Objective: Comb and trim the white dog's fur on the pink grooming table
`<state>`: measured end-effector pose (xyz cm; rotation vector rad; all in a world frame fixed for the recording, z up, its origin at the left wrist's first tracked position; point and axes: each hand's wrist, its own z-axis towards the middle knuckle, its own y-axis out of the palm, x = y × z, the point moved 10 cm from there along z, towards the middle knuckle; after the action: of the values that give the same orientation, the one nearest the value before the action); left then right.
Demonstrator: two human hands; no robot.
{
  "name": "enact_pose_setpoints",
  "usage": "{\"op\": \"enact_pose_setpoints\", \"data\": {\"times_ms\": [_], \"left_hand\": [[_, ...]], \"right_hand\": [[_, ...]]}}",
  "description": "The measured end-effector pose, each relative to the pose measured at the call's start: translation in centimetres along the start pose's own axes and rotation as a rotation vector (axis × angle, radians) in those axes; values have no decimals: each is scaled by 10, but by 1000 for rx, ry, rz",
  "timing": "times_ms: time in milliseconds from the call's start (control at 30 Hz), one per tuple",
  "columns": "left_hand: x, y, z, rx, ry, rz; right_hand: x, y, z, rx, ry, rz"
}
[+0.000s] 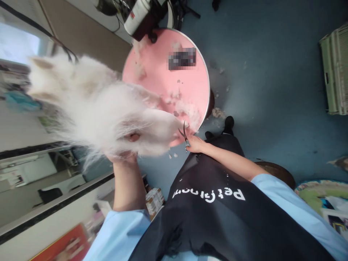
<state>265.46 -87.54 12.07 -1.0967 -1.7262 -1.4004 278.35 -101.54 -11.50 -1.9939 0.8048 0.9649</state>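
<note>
A fluffy white dog (108,98) stands on a round pink grooming table (190,87), its rear toward me. My left hand (123,156) is pressed up into long loose fur that looks like its tail. That fur covers most of the fingers, which appear to close around it. A small pinkish-brown patch shows in the fur just above. In my right hand (196,144) is a pair of scissors (185,135), fingers closed at the handles. The blades are spread apart beside the lower end of a hind leg (165,127), near the table's edge.
Loose fur clumps (187,110) and a blurred-out dark object (182,59) lie on the table. A white-and-black device (140,18) stands at its far edge. Fur (219,113) is on the blue floor. A green folded crate (335,70) stands far right; a brown round stool (277,173) is behind me.
</note>
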Motion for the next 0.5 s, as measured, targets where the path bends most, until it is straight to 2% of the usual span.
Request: {"op": "enact_pose_setpoints", "data": {"times_ms": [200,400,500], "left_hand": [[1,4,-2,15,-20,75],[2,1,1,11,-18,72],[0,1,3,2,-19,38]], "right_hand": [[1,0,8,-20,-43,-40],[-6,-23,10,64,-155,21],[-10,-26,10,84,-179,50]]}}
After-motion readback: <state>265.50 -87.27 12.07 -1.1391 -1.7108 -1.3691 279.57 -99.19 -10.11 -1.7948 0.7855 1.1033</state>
